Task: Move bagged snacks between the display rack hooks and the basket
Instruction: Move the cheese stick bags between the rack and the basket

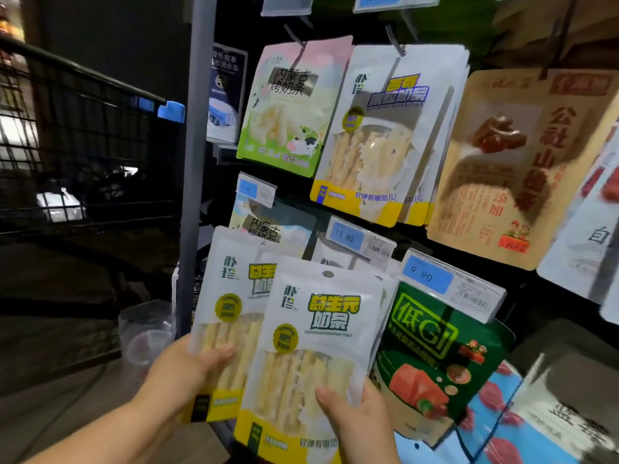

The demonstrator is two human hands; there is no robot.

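The left hand (182, 373) grips one white and yellow snack bag (231, 316), thumb curled on its front. The right hand (355, 420) pinches a second bag (311, 346) down low. Its hole (328, 273) is far above that thumb. I think it's best to lift the bag straight and aim the hole at a hook (395, 45). A price tag (345, 236) juts out above the bags and may catch. A green bag (432, 349) hangs beside the right fingers. The wire basket (83, 135) is past the left hand.
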